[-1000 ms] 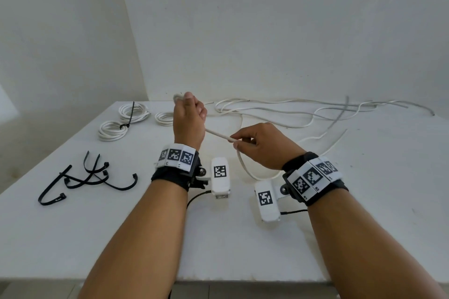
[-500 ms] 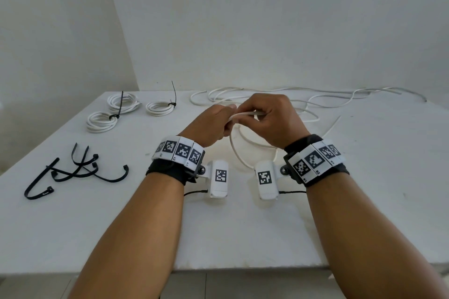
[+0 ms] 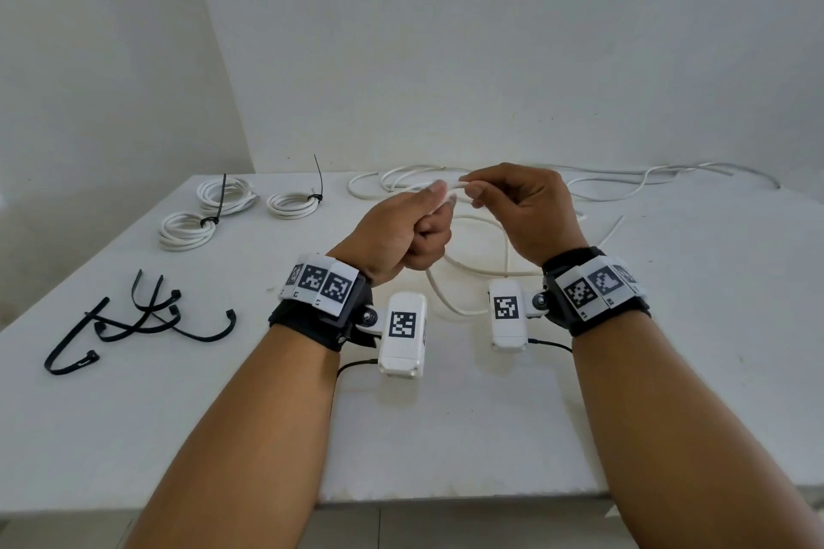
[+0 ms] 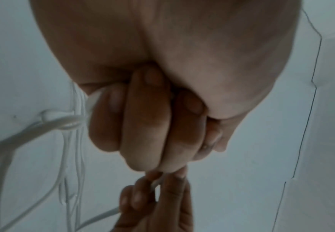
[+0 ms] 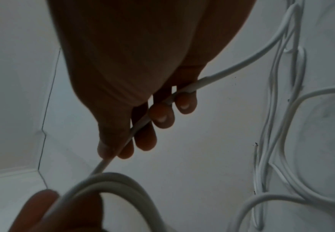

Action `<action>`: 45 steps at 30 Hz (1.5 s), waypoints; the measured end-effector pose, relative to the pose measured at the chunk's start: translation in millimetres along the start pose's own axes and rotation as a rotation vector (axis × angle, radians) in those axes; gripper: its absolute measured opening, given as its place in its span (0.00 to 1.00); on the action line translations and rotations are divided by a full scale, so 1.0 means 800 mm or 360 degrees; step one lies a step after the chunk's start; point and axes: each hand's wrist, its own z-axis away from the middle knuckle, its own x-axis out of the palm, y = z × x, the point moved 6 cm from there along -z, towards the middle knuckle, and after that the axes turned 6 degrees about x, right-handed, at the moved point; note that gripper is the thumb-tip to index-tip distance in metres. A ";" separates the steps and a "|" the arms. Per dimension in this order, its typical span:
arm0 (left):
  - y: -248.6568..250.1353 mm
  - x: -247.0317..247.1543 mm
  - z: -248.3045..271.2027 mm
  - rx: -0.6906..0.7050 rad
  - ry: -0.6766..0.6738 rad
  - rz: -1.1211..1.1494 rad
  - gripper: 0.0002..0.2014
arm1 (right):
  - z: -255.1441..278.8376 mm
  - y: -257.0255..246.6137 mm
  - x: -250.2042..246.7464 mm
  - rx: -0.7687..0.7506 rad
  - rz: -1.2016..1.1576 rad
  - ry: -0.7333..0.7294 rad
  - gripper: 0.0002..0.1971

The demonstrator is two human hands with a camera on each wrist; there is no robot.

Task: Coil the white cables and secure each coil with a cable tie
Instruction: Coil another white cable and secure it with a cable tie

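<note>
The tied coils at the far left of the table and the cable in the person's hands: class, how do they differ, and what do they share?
The three tied coils lie on the table, untouched; the white cable is held up between the left hand and the right hand.
Each tied coil has a black tie round it; the held cable has none.
The tied coils are tightly wound; the held cable hangs in one loose loop.
Both are white cable.

No words, brand names or numbers can be read. Only black-and-white square code markers [image 3: 322,283] stand on both wristbands and on the two white wrist camera units [image 3: 402,324]; small marks below them are perhaps characters, too small to read.
</note>
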 end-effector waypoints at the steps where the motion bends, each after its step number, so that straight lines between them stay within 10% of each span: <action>1: 0.004 0.003 0.001 0.0032 -0.0031 0.0102 0.25 | 0.000 0.004 0.002 0.0030 0.0004 -0.0006 0.04; 12: 0.038 -0.024 0.006 0.0554 0.0232 0.0776 0.20 | 0.002 0.016 0.020 0.0187 0.0276 -0.0135 0.04; 26: 0.025 -0.055 0.010 0.0547 0.1208 -0.0371 0.14 | 0.022 -0.014 0.079 0.0094 0.0842 -0.0788 0.15; 38: 0.013 -0.065 0.002 0.0146 0.0909 -0.1486 0.17 | 0.023 -0.032 0.074 -0.0230 0.0925 -0.0587 0.09; 45: 0.008 -0.055 -0.001 0.0021 0.0575 -0.1335 0.24 | 0.020 -0.038 0.058 -0.0372 0.0690 -0.0298 0.05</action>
